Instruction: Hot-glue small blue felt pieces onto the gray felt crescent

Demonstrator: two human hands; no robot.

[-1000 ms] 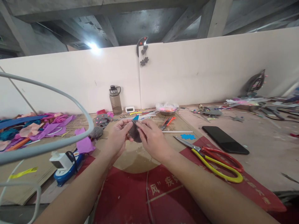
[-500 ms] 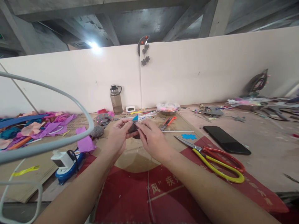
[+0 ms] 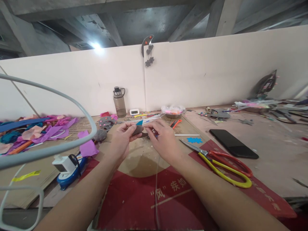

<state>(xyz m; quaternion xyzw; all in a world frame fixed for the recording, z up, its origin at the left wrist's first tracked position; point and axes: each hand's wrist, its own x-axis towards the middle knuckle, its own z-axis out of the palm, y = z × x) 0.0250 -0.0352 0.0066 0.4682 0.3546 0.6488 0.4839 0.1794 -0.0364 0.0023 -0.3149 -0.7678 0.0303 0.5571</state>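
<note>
My left hand (image 3: 122,140) pinches a small dark grey felt piece (image 3: 139,129) above the middle of the table, with a blue scrap (image 3: 139,122) showing at its top edge. My right hand (image 3: 163,139) is closed just right of it, its fingertips touching the same piece and something thin I cannot make out. Both forearms reach in from the bottom over a red printed mat (image 3: 168,195).
Yellow-and-red scissors (image 3: 221,165) and a black phone (image 3: 233,143) lie right of my hands. A blue felt flower (image 3: 194,140), orange cutters (image 3: 175,123), a bowl (image 3: 172,112), a water bottle (image 3: 119,102), purple scraps (image 3: 48,130), a blue-and-white device (image 3: 68,166) and a grey hoop (image 3: 48,150) surround me.
The felt piece has turned from hanging upright to lying nearly flat between my fingers. My right hand has shifted slightly right and down.
</note>
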